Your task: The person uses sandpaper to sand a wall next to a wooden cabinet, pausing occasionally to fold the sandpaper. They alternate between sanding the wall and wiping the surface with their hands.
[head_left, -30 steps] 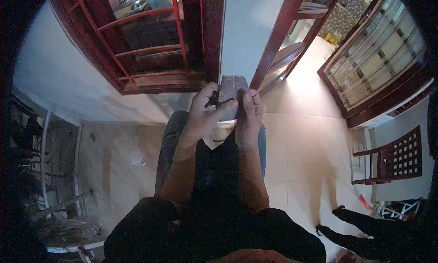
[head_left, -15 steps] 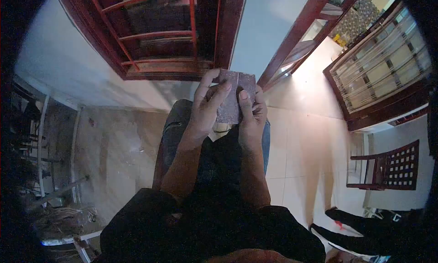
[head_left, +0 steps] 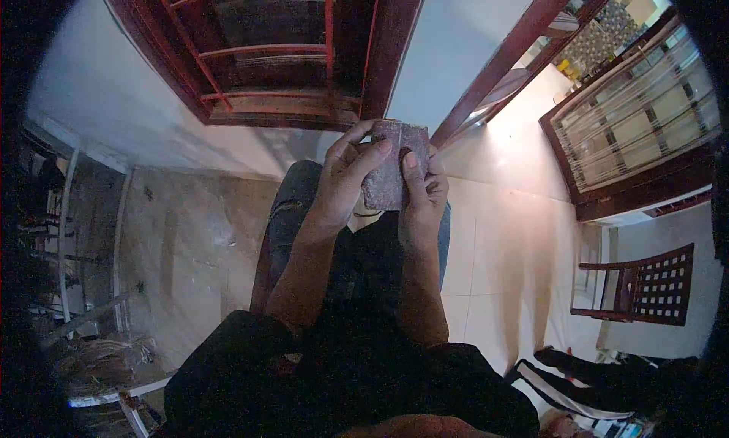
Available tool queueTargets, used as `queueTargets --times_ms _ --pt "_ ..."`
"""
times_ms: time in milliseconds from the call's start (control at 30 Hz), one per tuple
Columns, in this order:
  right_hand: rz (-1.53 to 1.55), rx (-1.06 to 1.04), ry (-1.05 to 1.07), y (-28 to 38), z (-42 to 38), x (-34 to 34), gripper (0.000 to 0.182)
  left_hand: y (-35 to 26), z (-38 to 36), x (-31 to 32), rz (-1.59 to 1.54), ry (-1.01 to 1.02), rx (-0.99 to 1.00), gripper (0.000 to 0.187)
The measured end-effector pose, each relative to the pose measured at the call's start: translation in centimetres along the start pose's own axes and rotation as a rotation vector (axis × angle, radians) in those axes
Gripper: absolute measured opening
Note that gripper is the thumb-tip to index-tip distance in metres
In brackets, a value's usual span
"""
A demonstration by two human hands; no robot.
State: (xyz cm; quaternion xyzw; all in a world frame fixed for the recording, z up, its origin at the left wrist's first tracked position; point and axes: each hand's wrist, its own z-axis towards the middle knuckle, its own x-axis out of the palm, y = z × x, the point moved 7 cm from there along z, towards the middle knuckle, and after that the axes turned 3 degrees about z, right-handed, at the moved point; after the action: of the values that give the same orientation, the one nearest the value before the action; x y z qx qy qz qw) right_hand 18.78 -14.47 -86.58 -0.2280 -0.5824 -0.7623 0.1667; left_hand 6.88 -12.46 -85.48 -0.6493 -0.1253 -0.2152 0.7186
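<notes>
A flat rectangular speckled grey-brown piece (head_left: 383, 181) is held up in front of me, above my lap. It looks rough, with a thin line running down from its top edge. My left hand (head_left: 341, 181) grips its left side, thumb lying across the face and fingers behind. From the right, my right hand (head_left: 424, 191) pinches it with the thumb pressed on the face; its other fingers are partly hidden behind. Under my wrists are my dark clothes and legs in jeans (head_left: 292, 202).
A red-framed barred window (head_left: 266, 100) is in the wall ahead. To the right stand an open door with a curtained panel (head_left: 630, 111) and a wooden chair (head_left: 664, 282). Another person's dark-clad legs (head_left: 607, 370) show at lower right. Metal frames (head_left: 68, 233) line the left.
Both hands keep hold of the speckled piece, which has tilted slightly and shifted a little right at its top. The view has turned slightly, and the other person's legs have shifted.
</notes>
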Motion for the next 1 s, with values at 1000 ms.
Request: queueTargets --times_ms 1000 --pt "0.063 0.059 -0.021 -0.6 0.2 -0.3 0.027 0.2 0.1 -0.3 -0.032 -0.031 -0.076 0.033"
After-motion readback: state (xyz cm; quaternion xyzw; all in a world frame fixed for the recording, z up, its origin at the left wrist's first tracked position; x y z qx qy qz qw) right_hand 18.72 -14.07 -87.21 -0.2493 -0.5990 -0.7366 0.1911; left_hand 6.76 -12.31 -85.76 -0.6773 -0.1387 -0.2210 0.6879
